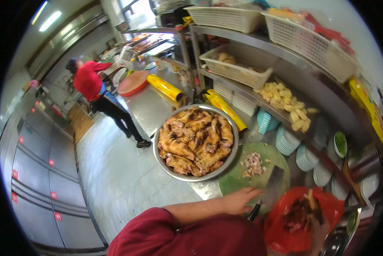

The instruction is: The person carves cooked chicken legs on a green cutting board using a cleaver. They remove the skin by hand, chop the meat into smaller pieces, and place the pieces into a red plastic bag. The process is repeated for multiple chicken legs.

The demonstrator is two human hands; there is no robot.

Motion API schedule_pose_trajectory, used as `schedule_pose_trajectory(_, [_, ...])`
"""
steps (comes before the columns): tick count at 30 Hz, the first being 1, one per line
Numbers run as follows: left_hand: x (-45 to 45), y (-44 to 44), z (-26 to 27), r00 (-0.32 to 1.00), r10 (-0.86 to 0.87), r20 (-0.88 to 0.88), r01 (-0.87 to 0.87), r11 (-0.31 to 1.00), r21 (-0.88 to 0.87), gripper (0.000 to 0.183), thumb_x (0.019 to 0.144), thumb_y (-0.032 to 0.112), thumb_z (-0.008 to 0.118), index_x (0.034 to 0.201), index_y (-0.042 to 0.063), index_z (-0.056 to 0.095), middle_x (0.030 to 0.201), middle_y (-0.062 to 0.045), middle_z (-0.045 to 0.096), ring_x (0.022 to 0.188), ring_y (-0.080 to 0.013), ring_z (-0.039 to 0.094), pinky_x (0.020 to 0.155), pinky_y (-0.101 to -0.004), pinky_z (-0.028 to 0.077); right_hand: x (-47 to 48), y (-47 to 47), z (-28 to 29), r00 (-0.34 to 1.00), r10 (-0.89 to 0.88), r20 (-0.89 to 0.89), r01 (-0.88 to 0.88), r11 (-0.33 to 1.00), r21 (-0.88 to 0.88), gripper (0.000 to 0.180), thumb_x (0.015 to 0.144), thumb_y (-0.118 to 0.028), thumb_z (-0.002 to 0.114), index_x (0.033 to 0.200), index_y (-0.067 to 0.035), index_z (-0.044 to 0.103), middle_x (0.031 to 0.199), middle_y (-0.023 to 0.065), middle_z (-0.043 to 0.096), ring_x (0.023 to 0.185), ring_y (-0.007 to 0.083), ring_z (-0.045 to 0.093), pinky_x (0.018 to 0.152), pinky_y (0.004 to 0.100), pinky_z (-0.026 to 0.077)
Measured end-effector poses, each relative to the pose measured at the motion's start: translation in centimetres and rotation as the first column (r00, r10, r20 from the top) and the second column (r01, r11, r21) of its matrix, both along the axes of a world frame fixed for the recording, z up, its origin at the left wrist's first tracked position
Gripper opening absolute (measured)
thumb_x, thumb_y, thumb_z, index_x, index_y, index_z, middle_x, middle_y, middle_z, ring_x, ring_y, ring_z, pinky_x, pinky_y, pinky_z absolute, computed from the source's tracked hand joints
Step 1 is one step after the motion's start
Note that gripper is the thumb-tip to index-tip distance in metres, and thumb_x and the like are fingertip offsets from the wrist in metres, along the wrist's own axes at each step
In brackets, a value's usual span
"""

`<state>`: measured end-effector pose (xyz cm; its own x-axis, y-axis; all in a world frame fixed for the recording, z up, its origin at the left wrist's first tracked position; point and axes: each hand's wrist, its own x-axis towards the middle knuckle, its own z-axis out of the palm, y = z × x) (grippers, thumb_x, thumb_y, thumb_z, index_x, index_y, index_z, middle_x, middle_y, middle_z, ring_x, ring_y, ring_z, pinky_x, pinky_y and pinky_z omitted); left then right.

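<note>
My left hand rests with spread fingers at the near edge of a round green cutting board, beside a cleaver with a broad blade and a black handle. My right hand, blurred, is at a red plastic bag and grips a browned piece of meat, likely a trotter; more dark meat lies in the bag. Small chopped pieces of meat lie on the board. A large steel basin heaped with browned trotters stands to the board's left.
A steel shelf with peeled potatoes and plastic baskets overhangs the counter. Beneath are stacked bowls. Yellow film rolls lie behind the basin. A person in red stands farther back, near steel cabinets.
</note>
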<state>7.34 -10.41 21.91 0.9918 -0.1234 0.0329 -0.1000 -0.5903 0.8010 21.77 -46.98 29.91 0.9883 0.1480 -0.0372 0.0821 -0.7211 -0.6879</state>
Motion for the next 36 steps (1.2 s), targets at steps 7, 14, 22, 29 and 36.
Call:
schedule_pose_trajectory(7, [3.9, -3.2, 6.2, 0.951, 0.056, 0.305, -0.131, 0.964, 0.232, 0.088, 0.073, 0.026, 0.086, 0.147, 0.008, 0.042, 0.147, -0.027, 0.041, 0.135, -0.0455, 0.042, 0.113, -0.0496, 0.036, -1.6, 9.7, 1.5, 0.845, 0.405, -0.350, -0.219, 0.858, 0.466, 0.033, 0.086, -0.025, 0.072, 0.104, 0.003, 0.071, 0.080, 0.0027, 0.068, 0.073, 0.0104, 0.062, 0.066, 0.0295, 0.052])
schedule_pose_trajectory(14, [3.3, -2.9, 8.9, 0.905, 0.034, 0.425, -0.177, 0.937, 0.302, 0.096, 0.064, 0.039, 0.090, 0.141, 0.001, 0.047, 0.146, -0.026, 0.040, 0.134, -0.0463, 0.040, 0.111, -0.0517, 0.037, -3.1, 12.3, 3.3, 0.840, 0.379, -0.389, -0.166, 0.861, 0.481, 0.035, 0.083, -0.026, 0.072, 0.095, 0.007, 0.069, 0.073, 0.0069, 0.065, 0.068, 0.0113, 0.060, 0.063, 0.0319, 0.049])
schedule_pose_trajectory(22, [3.8, -3.6, 8.7, 0.957, 0.032, 0.289, -0.105, 0.964, 0.243, 0.107, 0.066, 0.055, 0.085, 0.145, -0.002, 0.039, 0.138, -0.026, 0.048, 0.126, -0.0450, 0.046, 0.108, -0.0511, 0.039, -3.5, 14.1, 3.0, 0.835, 0.411, -0.366, -0.179, 0.831, 0.527, 0.033, 0.083, -0.024, 0.071, 0.095, 0.006, 0.069, 0.074, 0.0052, 0.065, 0.069, 0.0099, 0.059, 0.064, 0.0296, 0.048])
schedule_pose_trajectory(29, [4.4, -4.0, 8.7, 0.954, 0.093, 0.286, -0.125, 0.987, 0.097, 0.093, 0.064, 0.032, 0.087, 0.140, -0.001, 0.045, 0.133, -0.023, 0.051, 0.121, -0.0403, 0.050, 0.104, -0.0463, 0.044, -4.3, 12.6, 3.0, 0.860, 0.472, -0.193, -0.257, 0.728, 0.635, 0.045, 0.083, -0.024, 0.073, 0.116, 0.007, 0.065, 0.090, 0.0114, 0.071, 0.075, 0.0137, 0.065, 0.071, 0.0319, 0.053])
schedule_pose_trajectory(36, [3.9, -4.5, 8.2, 0.961, 0.132, 0.241, -0.110, 0.989, -0.102, 0.091, 0.063, 0.023, 0.085, 0.141, 0.000, 0.046, 0.129, -0.021, 0.054, 0.119, -0.0363, 0.055, 0.102, -0.0427, 0.045, -5.9, 11.0, 4.1, 0.938, 0.343, 0.045, -0.318, 0.805, 0.502, 0.049, 0.079, -0.005, 0.074, 0.126, 0.004, 0.063, 0.103, 0.0095, 0.072, 0.097, 0.0126, 0.067, 0.085, 0.0294, 0.054])
